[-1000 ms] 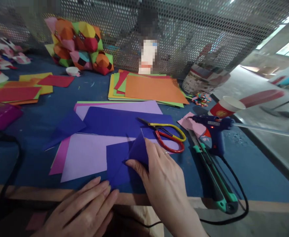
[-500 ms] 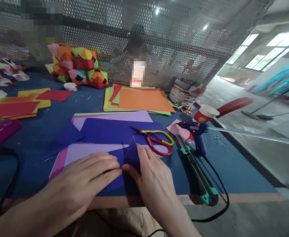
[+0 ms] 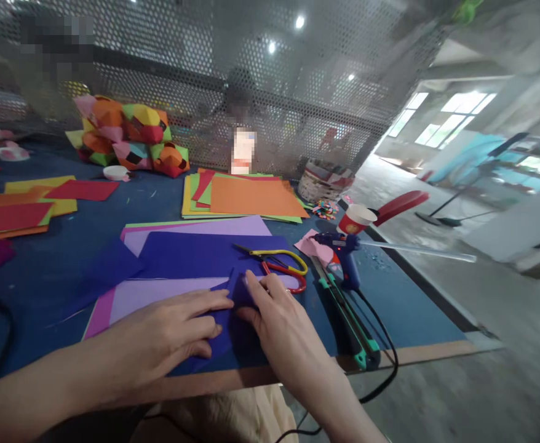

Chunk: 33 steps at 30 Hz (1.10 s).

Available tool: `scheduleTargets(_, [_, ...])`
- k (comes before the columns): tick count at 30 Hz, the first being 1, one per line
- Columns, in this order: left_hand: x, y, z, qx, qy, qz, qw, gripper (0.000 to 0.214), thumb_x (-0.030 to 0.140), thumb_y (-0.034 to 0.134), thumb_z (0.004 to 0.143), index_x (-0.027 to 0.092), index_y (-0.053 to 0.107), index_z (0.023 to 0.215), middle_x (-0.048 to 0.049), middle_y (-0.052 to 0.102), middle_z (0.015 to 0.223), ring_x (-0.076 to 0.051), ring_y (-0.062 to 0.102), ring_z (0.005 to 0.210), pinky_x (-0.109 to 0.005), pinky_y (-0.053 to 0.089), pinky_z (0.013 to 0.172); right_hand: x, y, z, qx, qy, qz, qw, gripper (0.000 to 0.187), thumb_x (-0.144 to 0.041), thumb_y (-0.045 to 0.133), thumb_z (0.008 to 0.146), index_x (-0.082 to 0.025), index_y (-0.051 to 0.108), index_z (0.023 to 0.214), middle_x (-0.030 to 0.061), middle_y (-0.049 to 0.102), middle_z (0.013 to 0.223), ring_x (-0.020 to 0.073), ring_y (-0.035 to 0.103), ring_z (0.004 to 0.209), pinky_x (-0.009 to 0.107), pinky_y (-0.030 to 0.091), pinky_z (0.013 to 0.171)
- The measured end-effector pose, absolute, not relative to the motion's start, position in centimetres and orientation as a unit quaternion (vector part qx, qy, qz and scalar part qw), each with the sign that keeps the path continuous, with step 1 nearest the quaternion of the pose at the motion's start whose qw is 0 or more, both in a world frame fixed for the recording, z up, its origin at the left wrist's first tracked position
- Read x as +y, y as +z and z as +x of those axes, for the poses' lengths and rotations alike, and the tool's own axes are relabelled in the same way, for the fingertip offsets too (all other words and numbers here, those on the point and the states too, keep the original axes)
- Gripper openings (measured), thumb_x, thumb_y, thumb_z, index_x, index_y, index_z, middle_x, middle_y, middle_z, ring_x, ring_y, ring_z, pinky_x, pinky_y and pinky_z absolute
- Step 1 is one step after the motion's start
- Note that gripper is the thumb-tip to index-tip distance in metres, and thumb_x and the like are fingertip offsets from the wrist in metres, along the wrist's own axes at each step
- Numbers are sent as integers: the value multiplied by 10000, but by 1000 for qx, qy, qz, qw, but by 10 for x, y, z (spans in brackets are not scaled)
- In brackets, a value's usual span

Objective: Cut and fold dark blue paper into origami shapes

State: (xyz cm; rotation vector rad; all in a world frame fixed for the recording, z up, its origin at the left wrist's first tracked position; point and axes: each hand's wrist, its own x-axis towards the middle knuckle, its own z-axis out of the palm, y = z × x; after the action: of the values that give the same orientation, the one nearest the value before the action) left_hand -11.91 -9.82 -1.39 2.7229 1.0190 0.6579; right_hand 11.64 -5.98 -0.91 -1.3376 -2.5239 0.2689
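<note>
Just beyond the hands lay a pair of scissors (image 3: 279, 269) with one yellow and one red handle, touching the far right edge of the paper pile. To their right stood a blue glue gun (image 3: 342, 258), with a green-handled utility knife (image 3: 349, 321) beside it and a black cable (image 3: 383, 363) trailing off the near edge. A red paper cup (image 3: 357, 219) sat farther right. Nothing lay between the hands and their paper. Farther off were a stack of coloured sheets (image 3: 251, 197) with orange on top and, to the far left, a heap of folded paper models (image 3: 127, 136).

The table (image 3: 43, 264) had a dark blue covering and a wooden near edge. A perforated metal screen (image 3: 307, 86) closed the far side. At the right was a bare concrete floor with bright windows beyond.

The folded blue sheet (image 3: 224, 329) was small, deep blue and creased, with one flap raised. It lay at the near edge on a lilac sheet (image 3: 154, 295). The left hand (image 3: 168, 332) lay flat on it, fingers together and pressed down. The right hand (image 3: 283, 326) pinched the raised flap between forefinger and thumb.
</note>
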Motion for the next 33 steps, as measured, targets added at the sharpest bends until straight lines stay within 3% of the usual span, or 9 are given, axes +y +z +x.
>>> scheduleTargets(5, [-87, -13, -121, 310, 210, 926, 47, 234, 158, 597, 1014, 199, 765, 1172, -77, 788, 1318, -253, 759, 1214, -366, 616, 1064, -53, -5, 130, -861, 95, -457, 200, 494, -32, 406, 1033, -87, 616, 1477, 190, 701, 1239, 291, 716, 1125, 443, 605, 991])
scheduleTargets(9, [-81, -18, -124, 303, 228, 925, 37, 298, 215, 672, 1004, 212, 752, 1291, -84, 790, 1314, -258, 759, 1215, -388, 581, 1123, -37, 11, 125, -842, 40, -509, 174, 460, -148, 508, 1069, -63, 570, 1517, 223, 662, 1399, 346, 637, 1295, 504, 508, 1131])
scheduleTargets(14, [-77, -26, -130, 305, 235, 920, 72, 295, 293, 715, 1000, 230, 757, 1284, -74, 780, 1337, -267, 745, 1239, -390, 597, 1100, -20, 15, 115, -821, 26, -562, 99, 488, -182, 606, 1038, -31, 562, 1499, 262, 676, 1343, 379, 651, 1256, 499, 520, 1067])
scheduleTargets(19, [-73, -26, -133, 311, 236, 911, 134, 335, 340, 765, 972, 265, 757, 1297, -61, 774, 1350, -270, 711, 1290, -396, 572, 1125, -18, 11, 114, -811, 18, -570, 125, 439, -34, 525, 957, -64, 648, 1377, 257, 675, 1229, 376, 653, 1193, 513, 526, 1008])
scheduleTargets(22, [-71, -26, -133, 314, 238, 906, 154, 296, 371, 768, 971, 264, 775, 1246, -76, 750, 1389, -273, 698, 1307, -403, 559, 1132, -25, 18, 119, -805, 25, -564, 184, 431, -34, 484, 948, -93, 654, 1339, 216, 672, 1245, 308, 653, 1166, 462, 514, 1030])
scheduleTargets(26, [-71, -28, -132, 321, 237, 903, 157, 293, 389, 777, 963, 290, 776, 1239, -86, 657, 1528, -302, 617, 1416, -463, 517, 1177, -44, 30, 130, -721, 263, -497, 405, 264, -252, 501, 1004, -186, 655, 1209, 74, 690, 993, 208, 670, 871, 362, 559, 818])
scheduleTargets(29, [-71, -29, -132, 329, 227, 904, 150, 324, 396, 780, 959, 290, 768, 1265, -97, 647, 1539, -313, 615, 1416, -482, 516, 1175, -59, 31, 134, -622, 485, -430, 440, 270, -421, 581, 972, -232, 624, 1160, -6, 647, 845, 163, 638, 706, 302, 532, 656])
scheduleTargets(31, [-72, -29, -132, 339, 220, 903, 146, 356, 415, 779, 957, 284, 757, 1288, -93, 678, 1499, -308, 640, 1384, -476, 526, 1165, -64, 29, 136, -607, 503, -440, 430, 314, -467, 607, 947, -231, 632, 1152, -22, 622, 796, 157, 617, 666, 293, 512, 619])
scheduleTargets(33, [-74, -29, -131, 355, 213, 899, 141, 407, 438, 776, 955, 272, 735, 1324, -92, 704, 1461, -306, 652, 1365, -475, 528, 1162, -63, 26, 137, -643, 415, -486, 422, 349, -490, 587, 958, -220, 668, 1162, -8, 620, 800, 174, 624, 691, 322, 520, 648])
